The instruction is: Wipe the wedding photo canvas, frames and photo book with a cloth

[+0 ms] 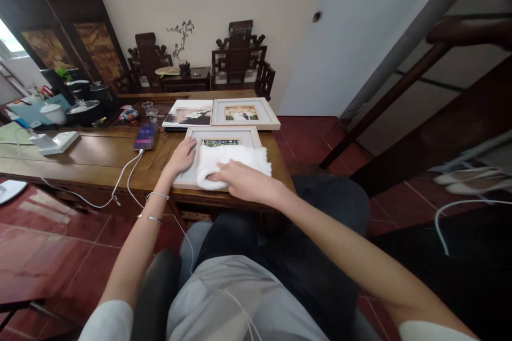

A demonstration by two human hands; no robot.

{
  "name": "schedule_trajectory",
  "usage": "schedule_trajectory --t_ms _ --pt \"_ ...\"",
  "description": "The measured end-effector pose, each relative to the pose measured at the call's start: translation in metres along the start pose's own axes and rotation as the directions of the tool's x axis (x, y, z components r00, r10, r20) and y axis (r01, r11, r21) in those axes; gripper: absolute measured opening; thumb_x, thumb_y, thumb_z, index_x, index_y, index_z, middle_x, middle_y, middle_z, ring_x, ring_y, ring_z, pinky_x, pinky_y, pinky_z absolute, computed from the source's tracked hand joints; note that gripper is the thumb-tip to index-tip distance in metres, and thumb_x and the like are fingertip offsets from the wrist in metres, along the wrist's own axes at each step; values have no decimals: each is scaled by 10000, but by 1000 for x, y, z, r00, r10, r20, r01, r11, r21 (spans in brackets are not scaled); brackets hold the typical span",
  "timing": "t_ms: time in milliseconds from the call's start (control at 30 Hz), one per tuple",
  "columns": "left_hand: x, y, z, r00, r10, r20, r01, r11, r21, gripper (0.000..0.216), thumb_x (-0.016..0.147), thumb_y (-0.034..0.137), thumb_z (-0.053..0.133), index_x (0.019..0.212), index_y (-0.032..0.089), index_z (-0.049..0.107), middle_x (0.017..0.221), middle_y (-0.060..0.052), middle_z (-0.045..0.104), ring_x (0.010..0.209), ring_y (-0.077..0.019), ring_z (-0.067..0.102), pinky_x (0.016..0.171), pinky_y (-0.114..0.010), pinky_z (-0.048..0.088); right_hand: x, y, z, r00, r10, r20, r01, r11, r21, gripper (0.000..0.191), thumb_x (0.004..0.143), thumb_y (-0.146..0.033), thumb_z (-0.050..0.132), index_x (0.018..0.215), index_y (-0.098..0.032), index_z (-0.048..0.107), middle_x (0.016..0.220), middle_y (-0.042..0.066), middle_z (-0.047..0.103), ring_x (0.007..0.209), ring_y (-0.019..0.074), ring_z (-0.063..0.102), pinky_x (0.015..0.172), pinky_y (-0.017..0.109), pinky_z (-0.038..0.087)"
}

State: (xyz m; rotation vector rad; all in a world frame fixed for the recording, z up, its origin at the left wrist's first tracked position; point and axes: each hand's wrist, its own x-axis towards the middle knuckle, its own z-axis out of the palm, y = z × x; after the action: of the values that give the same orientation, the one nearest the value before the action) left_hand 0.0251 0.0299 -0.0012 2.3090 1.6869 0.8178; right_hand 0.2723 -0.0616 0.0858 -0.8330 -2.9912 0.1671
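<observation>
A picture frame [184, 176] with a pale wooden border lies flat near the front edge of the wooden table. My left hand [183, 155] grips its left side, the fingers closed over the border. Over the frame's lower and right part is a folded white cloth [244, 155]. My right hand [240, 178] is closed on this cloth and presses it against the frame; part of the fingers is tucked in its fold. The cloth hides much of the picture inside, and only the upper strip shows.
Behind lie a second picture frame [264, 112] and a white-edged photo panel [192, 108]. To the left are a phone [145, 136] on a white cable, a white power strip [60, 143], small clear cups [151, 114] and tea ware [83, 109]. Dark carved chairs [240, 53] stand beyond the table.
</observation>
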Motion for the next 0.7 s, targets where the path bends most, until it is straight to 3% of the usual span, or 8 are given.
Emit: schedule_trajectory --t_ms 133,433,567,700 --pt "-1 1 -1 998 56 12 -57 998 18 419 899 224 470 1269 111 629 1439 -150 561 1424 -276 424 1198 -468 325 20 -13 9 997 -45 -65 44 999 -19 524 793 51 426 1197 -151 692 1088 151 715 1111 276 610 924 354 393" --pt "-2 -2 4 999 41 -18 -40 998 51 461 914 205 399 1321 114 596 1458 -142 543 1427 -258 424 1218 -462 303 -51 3 -4 981 195 19 -191 974 -123 511 759 69 441 1155 -131 696 1010 144 697 1035 271 625 915 351 399" --pt "-1 -3 4 999 29 -34 -28 999 25 448 910 202 407 1305 148 612 1449 -120 557 1416 -258 440 1214 -476 310 -32 -3 -4 987 156 20 -154 983 -95 490 776 59 437 1139 -137 701 1017 145 704 1032 264 629 891 337 401" --pt "-3 -3 2 998 55 -20 -55 998 29 434 898 226 453 1290 154 625 1442 -115 565 1418 -269 435 1209 -474 317 8 -14 8 999 20 -49 -22 999 -36 465 814 38 436 1160 -142 688 1048 146 704 1067 256 615 908 339 393"
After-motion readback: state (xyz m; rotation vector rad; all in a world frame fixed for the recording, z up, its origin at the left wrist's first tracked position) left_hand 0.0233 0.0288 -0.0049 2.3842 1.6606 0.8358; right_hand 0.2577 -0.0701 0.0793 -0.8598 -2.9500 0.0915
